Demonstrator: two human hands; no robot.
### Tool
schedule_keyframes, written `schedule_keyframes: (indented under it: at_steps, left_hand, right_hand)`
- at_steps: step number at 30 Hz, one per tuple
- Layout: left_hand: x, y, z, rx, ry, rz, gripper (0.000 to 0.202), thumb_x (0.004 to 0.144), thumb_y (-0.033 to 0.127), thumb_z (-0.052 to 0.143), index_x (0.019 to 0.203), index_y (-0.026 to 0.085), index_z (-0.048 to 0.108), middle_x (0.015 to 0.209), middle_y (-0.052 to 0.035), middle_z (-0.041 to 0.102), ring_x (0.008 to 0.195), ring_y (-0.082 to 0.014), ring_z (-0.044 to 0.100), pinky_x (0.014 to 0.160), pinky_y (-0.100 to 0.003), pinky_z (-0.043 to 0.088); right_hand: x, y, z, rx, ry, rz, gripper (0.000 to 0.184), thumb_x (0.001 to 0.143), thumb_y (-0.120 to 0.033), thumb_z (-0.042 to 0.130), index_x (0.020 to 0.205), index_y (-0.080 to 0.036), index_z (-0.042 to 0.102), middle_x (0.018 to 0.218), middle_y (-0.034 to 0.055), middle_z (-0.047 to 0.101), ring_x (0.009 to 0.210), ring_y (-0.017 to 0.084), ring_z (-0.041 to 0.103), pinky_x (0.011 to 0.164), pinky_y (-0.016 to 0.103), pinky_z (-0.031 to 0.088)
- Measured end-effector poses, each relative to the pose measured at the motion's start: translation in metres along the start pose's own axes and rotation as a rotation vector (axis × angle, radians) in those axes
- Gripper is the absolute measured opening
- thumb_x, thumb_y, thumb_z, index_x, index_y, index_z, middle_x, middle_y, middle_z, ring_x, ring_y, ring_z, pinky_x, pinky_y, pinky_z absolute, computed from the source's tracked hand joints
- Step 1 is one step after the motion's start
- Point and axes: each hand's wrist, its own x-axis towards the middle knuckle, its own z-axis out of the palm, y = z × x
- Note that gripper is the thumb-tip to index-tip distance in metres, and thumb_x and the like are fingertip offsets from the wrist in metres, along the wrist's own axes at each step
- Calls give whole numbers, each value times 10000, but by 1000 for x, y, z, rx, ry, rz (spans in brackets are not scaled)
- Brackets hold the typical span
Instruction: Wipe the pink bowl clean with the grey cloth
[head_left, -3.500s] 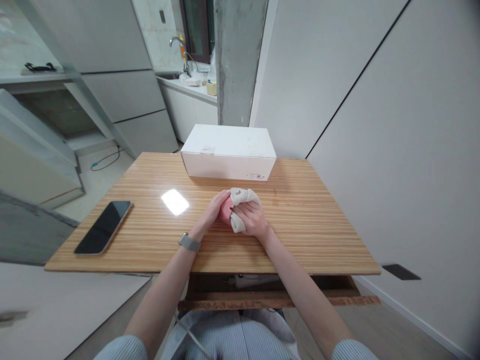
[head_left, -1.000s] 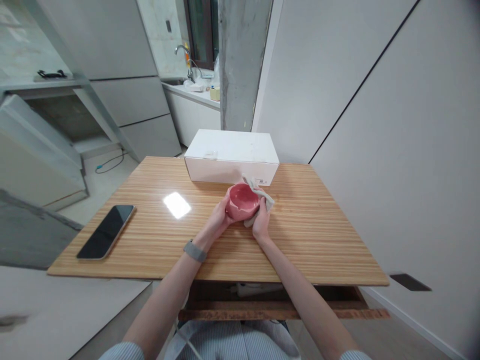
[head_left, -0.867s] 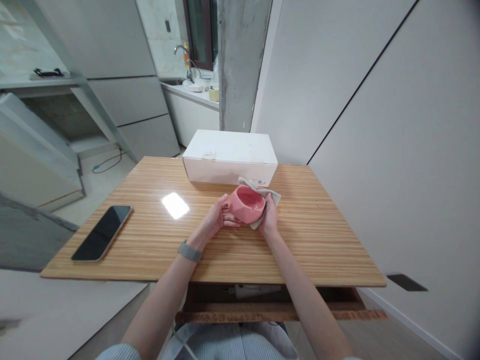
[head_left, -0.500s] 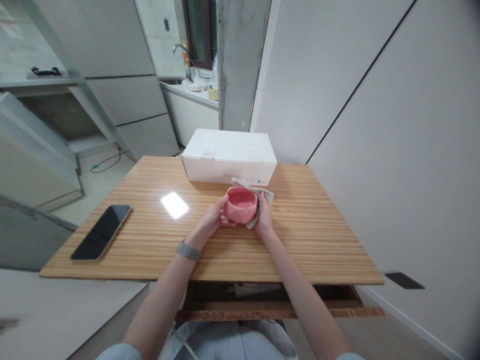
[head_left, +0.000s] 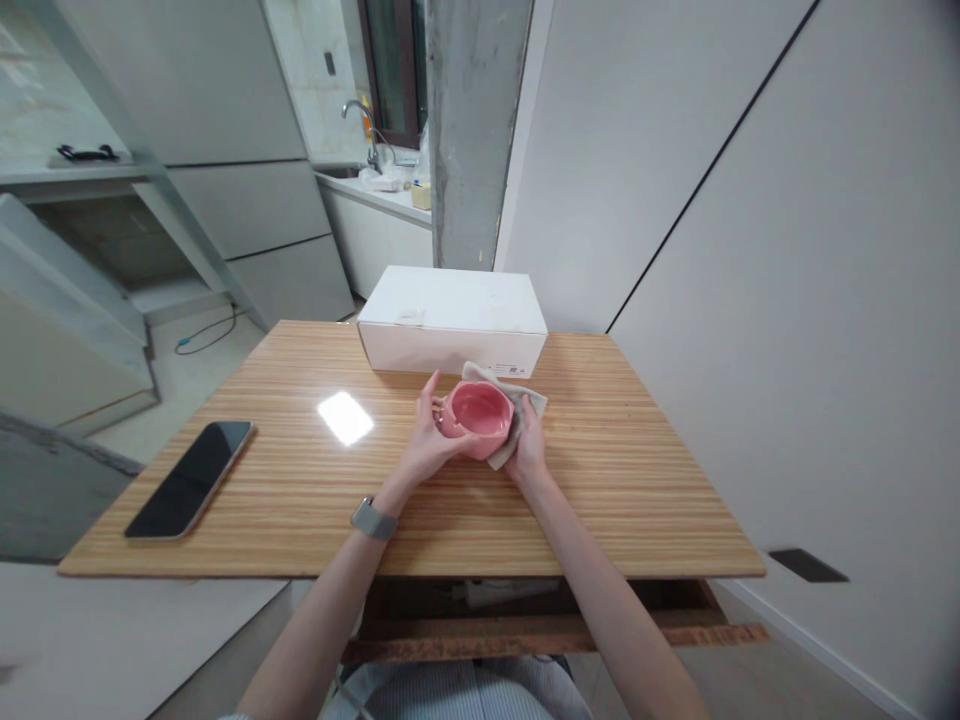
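Note:
A small pink bowl with an angular rim is held above the wooden table, its opening facing up toward me. My left hand grips its left side, thumb along the near wall and index finger raised off the rim. On the other side, my right hand is closed on a light grey cloth, which it presses against the bowl's right wall. A corner of the cloth sticks up behind the bowl. Most of my right fingers are hidden behind the cloth and bowl.
Behind the bowl a white box stands at the table's far edge. A phone lies at the left. Under the front edge is an open drawer with a white object inside. A white wall rises on the right.
My left hand has shifted its grip: the thumb has come round to the bowl's near side and the index finger is lifted. The bowl has turned slightly; the cloth stays at its right.

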Motion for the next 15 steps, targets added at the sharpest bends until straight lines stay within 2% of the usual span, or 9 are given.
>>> schedule_keyframes:
  at_steps: [2,4,5,7,9,12,15]
  left_hand:
    - [0,1,-2,116,54,178,1077,465,313,858,1392,267,312,1397,-131,327,1264,-309,398,1050,-455,340]
    - [-1,5,-4,131,-2,271,978,481,306,853,1346,251,399,1443,-116,294,1356,-314,262,1116,-441,228]
    - [-3,7,-4,102,-58,269,944,502,300,845,1338,245,410,1439,-111,320,1364,-306,254,1125,-434,208]
    - [-5,12,-4,20,-159,216,919,544,286,823,1351,242,384,1406,-106,393,1333,-286,326,1113,-420,239]
    - [-6,15,-2,-25,-188,184,898,561,275,812,1345,233,376,1372,-105,441,1278,-269,409,1084,-403,292]
    - [-6,13,2,-28,-95,182,872,511,281,836,1274,213,420,1293,-104,505,1196,-258,488,1039,-388,348]
    - [-5,5,9,-33,75,169,891,443,287,865,1218,204,433,1244,-102,525,1154,-256,518,1011,-381,377]
  right_hand:
    - [0,-3,1,50,-14,54,546,905,-595,273,1018,-224,657,950,35,733,874,226,693,802,395,554]
    - [0,-4,1,85,-24,96,533,904,-587,289,997,-221,666,932,32,737,895,240,687,819,418,547]
    - [-1,-5,2,96,-27,110,534,905,-582,290,990,-216,670,919,35,738,897,245,686,821,427,545]
    - [-1,-6,1,109,-26,126,538,908,-575,289,975,-205,675,890,42,741,882,249,689,813,431,547]
    - [-2,-5,2,106,-16,122,537,911,-569,289,974,-198,672,881,46,742,863,243,693,807,421,549]
    - [-5,-5,5,68,9,81,536,924,-553,268,1035,-191,647,944,50,731,899,226,684,836,403,536]
    - [-12,-5,14,-29,33,-19,521,948,-504,210,1173,-199,567,1132,51,668,1079,194,610,948,394,470]
